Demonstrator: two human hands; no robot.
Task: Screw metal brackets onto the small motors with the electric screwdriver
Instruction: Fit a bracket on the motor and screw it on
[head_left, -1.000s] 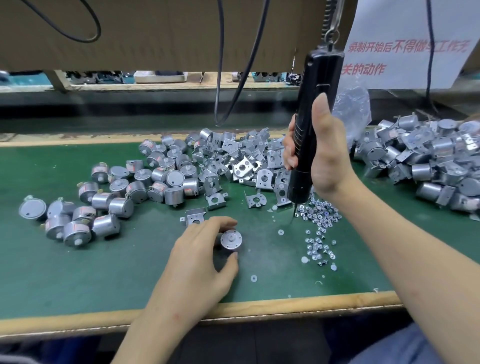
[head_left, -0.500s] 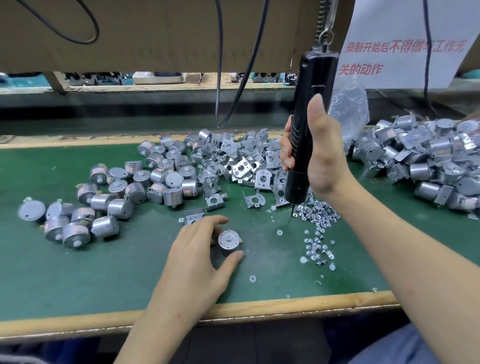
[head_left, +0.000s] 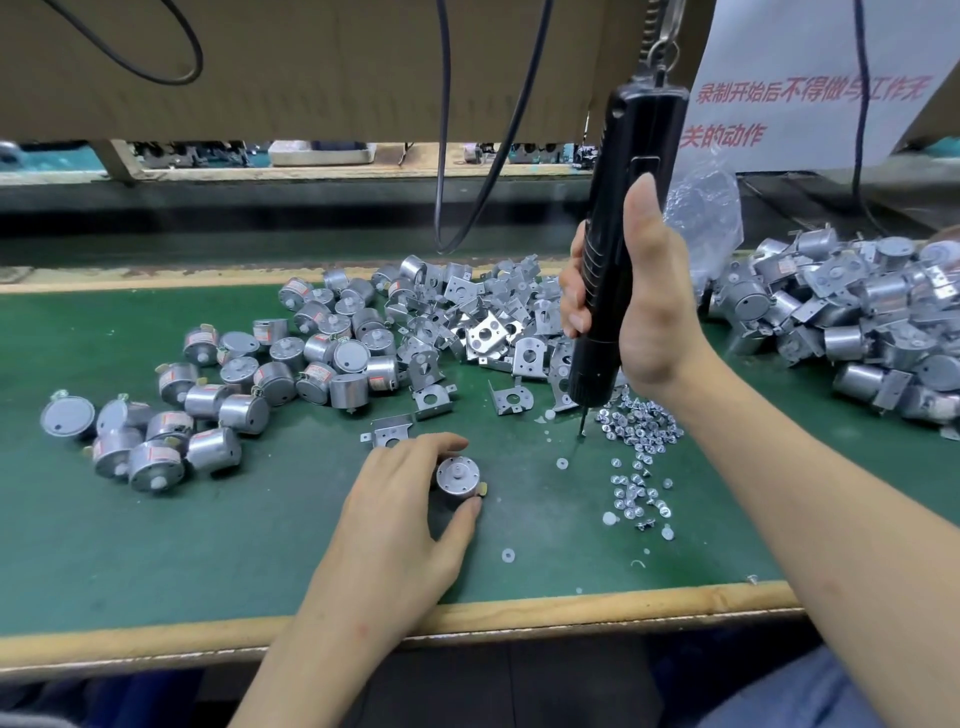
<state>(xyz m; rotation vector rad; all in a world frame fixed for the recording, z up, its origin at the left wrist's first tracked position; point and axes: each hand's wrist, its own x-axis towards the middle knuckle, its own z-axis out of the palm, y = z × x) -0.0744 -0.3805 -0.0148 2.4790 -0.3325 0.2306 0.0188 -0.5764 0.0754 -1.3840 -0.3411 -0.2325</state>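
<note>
My left hand (head_left: 402, 512) holds a small round silver motor (head_left: 457, 475) upright on the green mat, index finger and thumb curled around it. My right hand (head_left: 641, 312) grips the black electric screwdriver (head_left: 618, 249), which hangs upright from a spring hook; its bit tip (head_left: 583, 432) touches the left edge of a pile of small screws (head_left: 636, 426). A loose metal bracket (head_left: 390, 428) lies just behind my left fingers. More brackets (head_left: 483, 332) are heaped at centre back.
Bare motors (head_left: 249, 384) lie scattered on the left of the green mat (head_left: 218, 545). Motors with brackets fitted (head_left: 852, 322) are heaped at right. White washers (head_left: 508, 556) dot the mat. Black cables (head_left: 441, 156) hang overhead. The wooden front edge (head_left: 467, 618) runs below.
My left hand turned the motor slightly and its thumb closed in on the motor's near side. The screwdriver in my right hand stayed nearly still over the screw pile.
</note>
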